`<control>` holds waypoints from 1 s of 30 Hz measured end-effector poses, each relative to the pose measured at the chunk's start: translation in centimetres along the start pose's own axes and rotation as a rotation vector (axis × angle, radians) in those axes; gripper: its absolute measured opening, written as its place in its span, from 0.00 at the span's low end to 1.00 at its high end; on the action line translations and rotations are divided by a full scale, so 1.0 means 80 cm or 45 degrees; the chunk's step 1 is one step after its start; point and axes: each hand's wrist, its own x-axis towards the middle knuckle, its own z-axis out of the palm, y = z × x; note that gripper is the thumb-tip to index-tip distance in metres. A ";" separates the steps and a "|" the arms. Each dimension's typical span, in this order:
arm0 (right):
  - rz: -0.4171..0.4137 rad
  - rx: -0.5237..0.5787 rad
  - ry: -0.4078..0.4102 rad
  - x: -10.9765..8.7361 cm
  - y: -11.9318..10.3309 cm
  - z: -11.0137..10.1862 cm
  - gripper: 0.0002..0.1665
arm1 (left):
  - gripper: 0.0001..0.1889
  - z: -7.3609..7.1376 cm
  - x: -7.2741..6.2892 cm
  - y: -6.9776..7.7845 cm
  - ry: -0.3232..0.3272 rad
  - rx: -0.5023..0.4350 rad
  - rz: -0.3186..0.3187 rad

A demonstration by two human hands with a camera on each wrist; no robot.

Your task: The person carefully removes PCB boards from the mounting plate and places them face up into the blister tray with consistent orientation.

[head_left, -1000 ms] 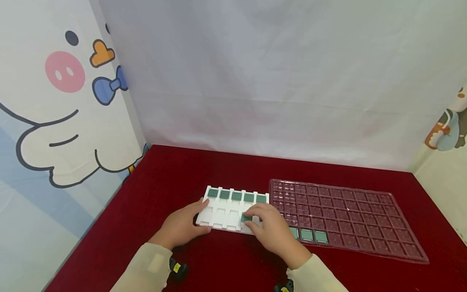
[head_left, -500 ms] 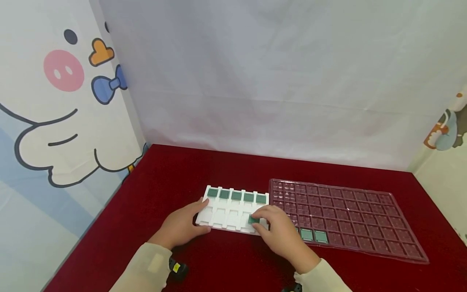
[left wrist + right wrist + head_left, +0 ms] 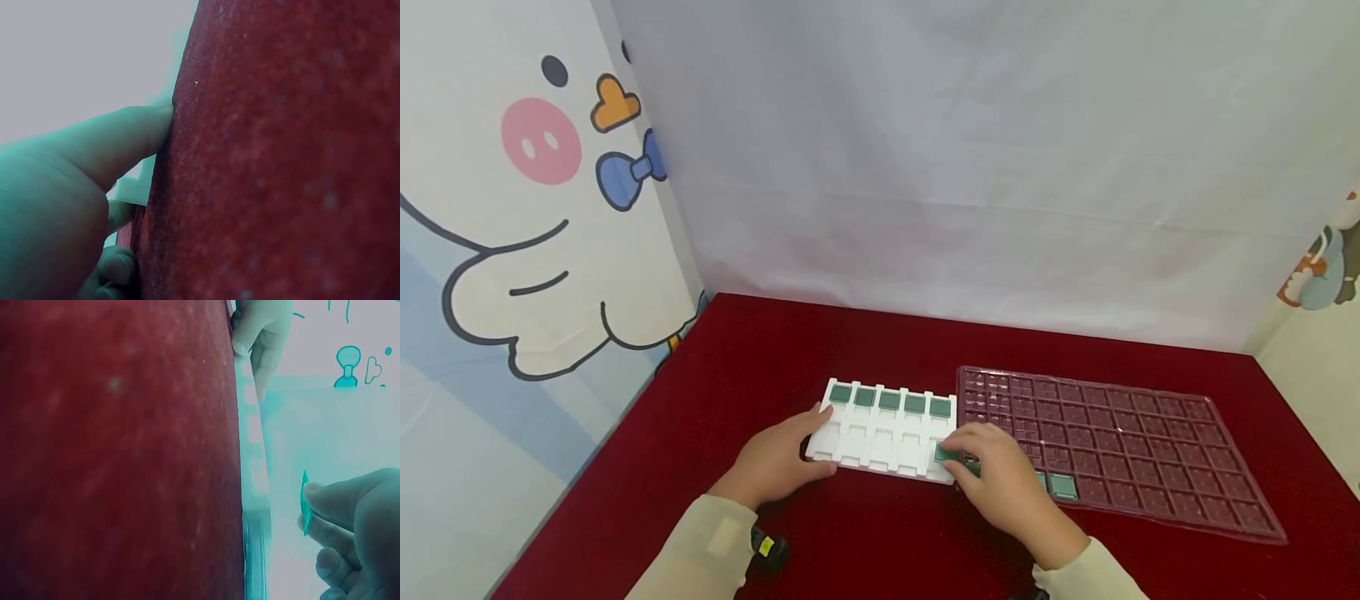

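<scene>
My left hand (image 3: 782, 460) grips the left end of a white slotted tray (image 3: 857, 442), thumb at the front edge and a finger over the left side. Green square chips (image 3: 890, 401) fill the tray's back row; the visible front-row slots hold none. Over the tray's right end, my right hand (image 3: 1000, 475) pinches one green chip (image 3: 305, 503) between thumb and finger. In the right wrist view this chip stands on edge, apart from the tray. The left wrist view shows my thumb (image 3: 134, 128) close to the red cloth.
A clear plastic tray (image 3: 1150, 450) with many pockets lies to the right on the red cloth (image 3: 880, 542). Green chips (image 3: 1063, 486) sit in its front row, partly behind my right hand. A white curtain (image 3: 925, 167) hangs behind the table.
My right hand has moved right with the pinched chip, from above the white tray's front row to its right end. My left hand keeps its hold on the tray.
</scene>
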 end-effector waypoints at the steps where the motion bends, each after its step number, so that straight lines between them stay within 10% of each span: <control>1: 0.004 -0.004 0.005 -0.001 0.001 -0.001 0.11 | 0.43 0.000 0.000 0.000 0.001 0.001 -0.002; 30: 0.062 -0.068 0.032 -0.037 0.027 -0.038 0.13 | 0.45 0.002 0.001 0.000 -0.006 -0.010 -0.031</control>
